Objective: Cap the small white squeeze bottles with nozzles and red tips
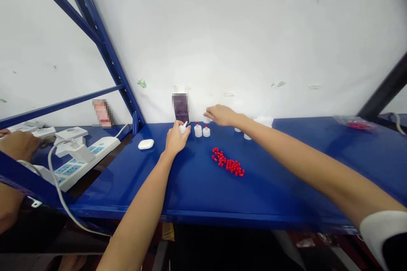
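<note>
looking light and squeezable, the small white bottle [182,128] suits a body grip; the left hand [175,138] pinches it, while the right hand [220,115] has fingertips drawn together.

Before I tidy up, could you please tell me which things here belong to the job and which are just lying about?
Job, by the look of it:
bottle in left hand
capped bottles
red caps

Apparently just lying about:
white case
phone
power strip
</note>
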A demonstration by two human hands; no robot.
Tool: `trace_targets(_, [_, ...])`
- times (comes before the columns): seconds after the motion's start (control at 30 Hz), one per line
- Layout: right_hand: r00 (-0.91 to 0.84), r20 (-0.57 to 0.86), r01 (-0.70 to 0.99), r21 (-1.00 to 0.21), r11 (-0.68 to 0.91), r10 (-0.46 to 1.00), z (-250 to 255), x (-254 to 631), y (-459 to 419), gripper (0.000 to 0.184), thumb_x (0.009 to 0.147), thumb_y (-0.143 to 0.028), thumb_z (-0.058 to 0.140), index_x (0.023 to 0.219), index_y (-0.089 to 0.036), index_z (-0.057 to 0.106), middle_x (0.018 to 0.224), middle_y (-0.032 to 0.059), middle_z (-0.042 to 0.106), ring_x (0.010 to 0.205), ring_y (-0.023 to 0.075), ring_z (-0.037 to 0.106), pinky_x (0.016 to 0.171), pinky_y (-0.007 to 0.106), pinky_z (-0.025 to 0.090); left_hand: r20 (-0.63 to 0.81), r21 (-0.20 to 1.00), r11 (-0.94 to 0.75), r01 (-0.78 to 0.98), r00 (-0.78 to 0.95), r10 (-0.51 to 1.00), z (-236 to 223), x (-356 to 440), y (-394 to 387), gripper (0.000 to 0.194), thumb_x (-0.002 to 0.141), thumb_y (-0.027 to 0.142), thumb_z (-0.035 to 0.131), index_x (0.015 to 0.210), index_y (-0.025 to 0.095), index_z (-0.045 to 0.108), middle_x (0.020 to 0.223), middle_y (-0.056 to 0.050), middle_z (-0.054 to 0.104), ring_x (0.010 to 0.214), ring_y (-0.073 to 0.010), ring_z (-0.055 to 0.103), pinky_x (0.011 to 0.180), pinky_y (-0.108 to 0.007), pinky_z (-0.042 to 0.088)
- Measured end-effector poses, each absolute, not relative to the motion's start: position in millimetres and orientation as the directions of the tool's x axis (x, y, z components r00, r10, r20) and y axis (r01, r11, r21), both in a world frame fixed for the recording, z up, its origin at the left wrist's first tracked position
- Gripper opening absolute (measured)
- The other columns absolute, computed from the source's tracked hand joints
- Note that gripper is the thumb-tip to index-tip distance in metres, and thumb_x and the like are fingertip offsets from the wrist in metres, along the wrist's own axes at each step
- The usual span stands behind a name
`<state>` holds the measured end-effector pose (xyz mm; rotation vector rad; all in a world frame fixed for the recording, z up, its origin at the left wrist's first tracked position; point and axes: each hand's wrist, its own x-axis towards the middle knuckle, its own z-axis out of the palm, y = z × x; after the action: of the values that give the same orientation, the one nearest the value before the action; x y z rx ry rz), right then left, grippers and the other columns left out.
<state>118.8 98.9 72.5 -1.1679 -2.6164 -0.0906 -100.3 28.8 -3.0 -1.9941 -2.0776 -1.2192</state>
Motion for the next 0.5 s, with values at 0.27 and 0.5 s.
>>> trace_targets(0.27, [-0.611,0.233,0.768,-0.058,0.638,0.757,42.5,114.6,97.8,0.053,0.099,-0.058,0.035,0.093,-0.016,0.068,0.092,0.0167,0.071,0.083,0.0246,0.066,0.064,0.031,0.040,0.527,0.522,-0.273,0.808,-0.055,0.848,-1.1,-93.3,24.7,0.042,0.091,0.056,0.051,0.099,0.019,0.067,0.081,-0.003,0.070,0.073,-0.0176,0.062,0.071,-0.027,0.043])
trace_targets(0.5, [-0.822,0.025,0.554,-0.191,0.810,0.569,41.6,156.2,53.4,0.013,0.088,-0.021,0.059,0.097,-0.020,0.068,0.078,0.0046,0.069,0.068,0.0186,0.063,0.063,0.029,0.042,0.519,0.497,-0.337,0.800,0.038,0.854,-0.8,-76.8,19.9,0.048,0.092,0.058,0.047,0.095,0.016,0.070,0.078,-0.004,0.070,0.070,-0.0175,0.061,0.069,-0.027,0.043])
